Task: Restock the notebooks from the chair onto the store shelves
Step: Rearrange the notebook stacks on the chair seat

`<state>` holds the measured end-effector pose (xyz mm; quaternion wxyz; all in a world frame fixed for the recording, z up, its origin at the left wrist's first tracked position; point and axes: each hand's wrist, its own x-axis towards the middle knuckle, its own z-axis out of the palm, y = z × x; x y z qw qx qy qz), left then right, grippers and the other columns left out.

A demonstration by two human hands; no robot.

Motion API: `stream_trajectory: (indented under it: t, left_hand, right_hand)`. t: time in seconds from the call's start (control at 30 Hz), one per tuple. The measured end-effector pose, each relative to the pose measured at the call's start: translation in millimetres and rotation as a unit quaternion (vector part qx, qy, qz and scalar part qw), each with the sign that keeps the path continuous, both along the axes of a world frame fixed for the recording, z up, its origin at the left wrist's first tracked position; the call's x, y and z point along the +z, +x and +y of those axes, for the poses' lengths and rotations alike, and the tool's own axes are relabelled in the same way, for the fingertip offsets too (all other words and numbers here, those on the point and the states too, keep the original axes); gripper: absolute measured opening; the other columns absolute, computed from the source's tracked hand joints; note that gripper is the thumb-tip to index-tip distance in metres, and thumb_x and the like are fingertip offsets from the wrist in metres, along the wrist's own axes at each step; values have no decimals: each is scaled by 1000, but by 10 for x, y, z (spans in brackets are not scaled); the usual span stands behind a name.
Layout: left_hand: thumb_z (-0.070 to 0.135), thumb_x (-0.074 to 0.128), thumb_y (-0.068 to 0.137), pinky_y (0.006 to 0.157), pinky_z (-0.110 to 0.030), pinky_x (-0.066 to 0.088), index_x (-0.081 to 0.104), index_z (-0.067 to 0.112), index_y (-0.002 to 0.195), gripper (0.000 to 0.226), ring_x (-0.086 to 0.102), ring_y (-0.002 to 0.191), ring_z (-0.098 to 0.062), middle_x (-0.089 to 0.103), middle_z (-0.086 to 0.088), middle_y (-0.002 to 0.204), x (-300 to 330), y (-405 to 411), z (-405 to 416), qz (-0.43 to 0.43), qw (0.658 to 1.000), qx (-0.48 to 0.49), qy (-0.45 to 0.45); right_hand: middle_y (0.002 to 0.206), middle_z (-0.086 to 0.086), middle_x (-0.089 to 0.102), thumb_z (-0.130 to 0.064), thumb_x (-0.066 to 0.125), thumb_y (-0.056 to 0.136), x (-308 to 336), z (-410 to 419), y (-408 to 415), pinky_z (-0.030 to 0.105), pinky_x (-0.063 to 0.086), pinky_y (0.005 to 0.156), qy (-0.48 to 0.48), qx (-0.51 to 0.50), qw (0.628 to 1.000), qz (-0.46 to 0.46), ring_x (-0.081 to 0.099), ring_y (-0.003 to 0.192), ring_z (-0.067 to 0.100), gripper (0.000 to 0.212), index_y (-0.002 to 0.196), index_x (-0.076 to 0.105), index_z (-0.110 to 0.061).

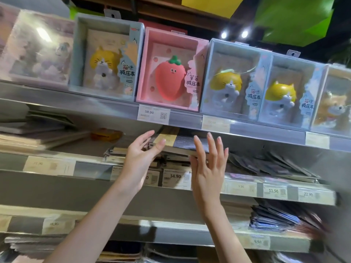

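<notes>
A stack of notebooks (171, 149) lies flat on the second shelf (91, 166), its top one grey with a tan band. My left hand (140, 158) is at the stack's left front corner, fingers spread, thumb near the tan band. My right hand (209, 164) is at the stack's right front edge, fingers apart and pointing up, thumb under the top notebook's edge. Both hands touch or hover at the stack; neither closes around anything. The chair is out of view.
The top shelf (266, 128) carries boxed cat notebooks (106, 59) and a pink strawberry box (171, 73). More flat notebook piles lie at left (38, 133), at right (275, 164) and on lower shelves (275, 219). Price tags (176, 177) line the shelf fronts.
</notes>
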<state>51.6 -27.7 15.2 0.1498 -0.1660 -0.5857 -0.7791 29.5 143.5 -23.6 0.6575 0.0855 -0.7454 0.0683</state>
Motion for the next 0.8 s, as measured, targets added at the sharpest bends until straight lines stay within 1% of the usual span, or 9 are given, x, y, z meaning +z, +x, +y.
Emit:
stream_trajectory:
  t: [0.17,0.23,0.37,0.47,0.53,0.6,0.7,0.77,0.8]
  left_hand:
    - [36,67,78,98,-26,31,51,21,131,58,45,122,-14,52,0,134,90,-169,105,54,970,153,-179]
    - [42,61,83,96,-29,33,47,18,134,59,44,126,-21,51,-5,136,128,-249,139,63,946,202,-244]
    - [52,52,85,101,-41,38,43,8,135,67,44,125,-29,52,-11,133,149,-459,197,51,911,236,-333]
    - [51,52,88,84,-42,49,54,9,110,47,58,100,-30,62,-12,102,186,-574,313,35,891,265,-367]
    - [46,53,90,72,-38,50,54,10,94,37,59,84,-29,62,-9,89,205,-666,359,24,874,293,-387]
    - [53,50,89,65,-35,49,57,13,106,44,60,76,-29,64,-9,83,206,-769,372,20,861,305,-407]
    - [67,38,85,74,-37,50,42,30,130,59,62,85,-33,64,-11,95,209,-895,369,5,848,306,-433]
    - [67,38,84,85,-42,50,39,34,133,59,61,97,-35,61,-12,115,224,-939,368,-9,860,284,-423]
    - [65,41,84,89,-43,48,40,34,132,57,59,102,-34,59,-11,122,236,-938,360,-10,871,269,-411]
  right_hand:
    - [153,1,14,-32,24,102,85,58,-131,56,11,112,-30,2,999,-34,9,142,30,42,144,22,-30]
    - [156,-1,7,-27,34,99,-47,122,-143,55,9,113,-26,8,999,-42,6,143,30,52,147,15,-32]
    - [157,0,-4,-37,31,97,-294,302,-246,56,13,112,27,-39,996,-73,7,143,34,56,148,9,-32]
    - [158,0,-4,-42,29,95,-253,405,-383,55,13,113,21,-46,993,-109,6,143,33,57,148,9,-32]
    - [157,1,-1,-44,22,96,-215,462,-444,53,24,109,20,-44,989,-139,13,141,32,54,148,12,-31]
    - [155,3,10,-45,14,98,-171,511,-486,53,36,101,30,-45,986,-156,22,136,33,50,145,22,-29]
    - [154,3,14,-46,17,98,-109,576,-585,49,28,107,63,-42,985,-157,15,140,34,49,142,28,-29]
    - [155,2,14,-47,20,97,-84,610,-636,47,22,109,74,-32,986,-144,13,141,35,50,143,27,-30]
    - [154,3,17,-48,20,97,-80,619,-641,47,28,106,74,-27,987,-142,16,140,36,50,143,29,-30]
